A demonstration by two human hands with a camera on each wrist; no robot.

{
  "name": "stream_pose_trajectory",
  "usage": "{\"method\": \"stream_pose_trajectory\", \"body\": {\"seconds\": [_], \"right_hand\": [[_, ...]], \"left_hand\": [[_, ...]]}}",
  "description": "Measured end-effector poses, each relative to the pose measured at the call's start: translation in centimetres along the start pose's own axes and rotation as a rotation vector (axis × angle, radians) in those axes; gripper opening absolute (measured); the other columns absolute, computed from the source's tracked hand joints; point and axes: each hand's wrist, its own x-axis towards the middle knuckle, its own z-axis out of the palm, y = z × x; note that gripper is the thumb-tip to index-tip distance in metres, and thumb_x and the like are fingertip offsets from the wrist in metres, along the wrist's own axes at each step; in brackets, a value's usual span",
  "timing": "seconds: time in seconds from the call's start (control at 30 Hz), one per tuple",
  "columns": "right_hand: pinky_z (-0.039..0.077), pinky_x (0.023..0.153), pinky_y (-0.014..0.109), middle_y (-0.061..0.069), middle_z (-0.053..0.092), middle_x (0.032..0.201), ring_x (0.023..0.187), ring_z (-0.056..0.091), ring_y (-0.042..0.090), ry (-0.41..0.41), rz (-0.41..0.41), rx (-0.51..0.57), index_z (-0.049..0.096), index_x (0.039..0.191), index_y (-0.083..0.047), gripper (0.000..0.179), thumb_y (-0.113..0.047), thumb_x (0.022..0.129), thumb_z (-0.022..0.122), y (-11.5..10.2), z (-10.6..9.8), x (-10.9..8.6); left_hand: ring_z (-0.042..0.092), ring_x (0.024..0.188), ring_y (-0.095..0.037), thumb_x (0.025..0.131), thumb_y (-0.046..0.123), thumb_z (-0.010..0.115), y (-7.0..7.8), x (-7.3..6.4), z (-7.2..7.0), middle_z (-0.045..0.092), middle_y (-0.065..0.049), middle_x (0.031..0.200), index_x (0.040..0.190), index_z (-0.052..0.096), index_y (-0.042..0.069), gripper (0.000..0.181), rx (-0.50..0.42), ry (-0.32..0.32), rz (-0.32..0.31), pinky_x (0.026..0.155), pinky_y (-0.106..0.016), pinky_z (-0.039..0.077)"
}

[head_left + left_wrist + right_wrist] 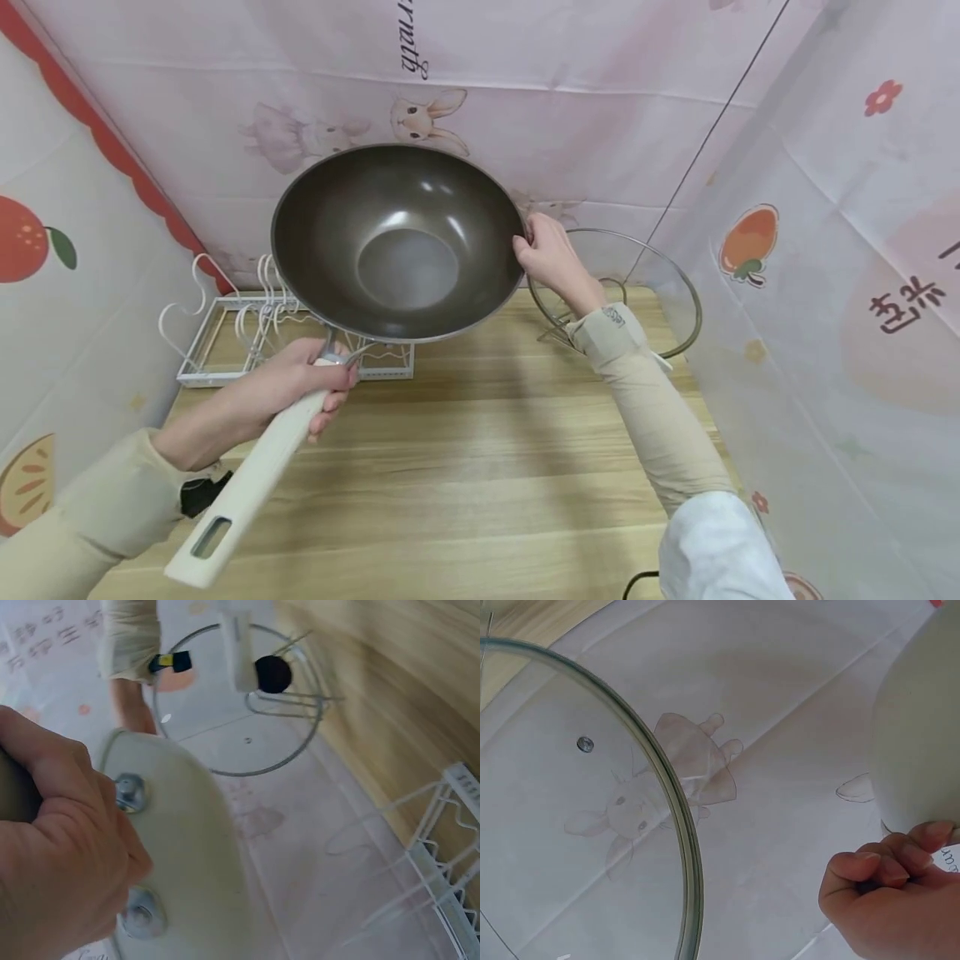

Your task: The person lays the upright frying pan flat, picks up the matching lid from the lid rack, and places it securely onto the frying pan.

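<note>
A deep wok [408,271], dark inside and cream outside, is held up off the table, its inside facing the head camera. My left hand [296,383] grips its long cream handle [247,483] close to the metal joint by the bowl. On the far right side of the bowl, my right hand [555,254] pinches the rim, thumb on the inside. In the left wrist view the wok's pale outer wall [184,840] shows two metal rivets beside the left hand. The right wrist view has the right hand [892,892] with curled fingers at the wok's edge.
A glass lid [678,287] with a metal rim stands upright in a wire stand behind the right forearm. At the back left is a white wire rack [225,375] with curved dividers. Printed cloth walls [562,125] enclose the wooden table [465,467]; a black cable [637,577] lies near its front.
</note>
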Motion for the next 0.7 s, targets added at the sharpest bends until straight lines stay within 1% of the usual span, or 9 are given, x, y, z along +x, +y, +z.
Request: {"method": "stream_pose_trajectory", "body": {"seconds": [0.03, 0.17, 0.27, 0.4, 0.57, 0.7], "right_hand": [[0.036, 0.064, 0.035, 0.007, 0.042, 0.073, 0.072, 0.043, 0.027, 0.012, -0.002, 0.004, 0.04, 0.071, -0.009, 0.023, -0.01, 0.09, 0.053, 0.0, 0.0, -0.2], [0.035, 0.064, 0.034, 0.007, 0.041, 0.075, 0.072, 0.043, 0.027, 0.046, 0.007, 0.025, 0.04, 0.072, -0.008, 0.023, -0.009, 0.09, 0.054, 0.1, -0.3, -0.9], [0.036, 0.065, 0.035, 0.008, 0.042, 0.077, 0.074, 0.044, 0.027, 0.05, 0.025, 0.036, 0.041, 0.074, -0.007, 0.022, -0.01, 0.091, 0.054, 0.2, -0.5, -1.5], [0.038, 0.067, 0.035, 0.009, 0.043, 0.08, 0.076, 0.046, 0.027, 0.049, 0.051, 0.048, 0.043, 0.076, -0.006, 0.02, -0.011, 0.092, 0.054, 0.6, -0.6, -2.3], [0.039, 0.066, 0.034, 0.008, 0.045, 0.08, 0.075, 0.047, 0.026, 0.066, 0.08, 0.06, 0.044, 0.076, -0.006, 0.02, -0.011, 0.092, 0.054, 1.1, -0.6, -3.5], [0.038, 0.065, 0.035, 0.008, 0.043, 0.077, 0.073, 0.045, 0.027, 0.095, 0.089, 0.06, 0.042, 0.074, -0.006, 0.021, -0.01, 0.09, 0.055, 1.2, -0.6, -4.5]], "left_hand": [[0.055, 0.045, -0.013, 0.094, 0.007, 0.052, 0.0, 0.0, 0.0, 0.053, -0.001, 0.06, 0.088, 0.049, 0.0, 0.009, 0.019, -0.006, 0.003, 0.042, -0.032, 0.052], [0.059, 0.048, -0.018, 0.094, 0.005, 0.052, -0.2, 0.1, -0.2, 0.057, -0.006, 0.062, 0.088, 0.052, -0.004, 0.011, 0.084, -0.047, 0.051, 0.046, -0.04, 0.056], [0.061, 0.049, -0.021, 0.094, 0.004, 0.053, -0.2, 0.2, -0.2, 0.059, -0.01, 0.064, 0.09, 0.053, -0.005, 0.011, 0.122, -0.066, 0.059, 0.049, -0.044, 0.058], [0.062, 0.049, -0.025, 0.093, 0.004, 0.055, -0.1, 0.5, -0.1, 0.06, -0.015, 0.064, 0.092, 0.053, -0.007, 0.012, 0.176, -0.047, 0.026, 0.051, -0.049, 0.058], [0.062, 0.048, -0.026, 0.089, 0.003, 0.056, 0.2, 0.7, 0.2, 0.06, -0.017, 0.064, 0.095, 0.051, -0.007, 0.013, 0.225, -0.01, -0.029, 0.051, -0.048, 0.058], [0.062, 0.048, -0.027, 0.087, 0.001, 0.056, 0.3, 0.9, 0.2, 0.059, -0.016, 0.062, 0.094, 0.051, -0.007, 0.013, 0.271, -0.021, -0.04, 0.05, -0.047, 0.058]]}}
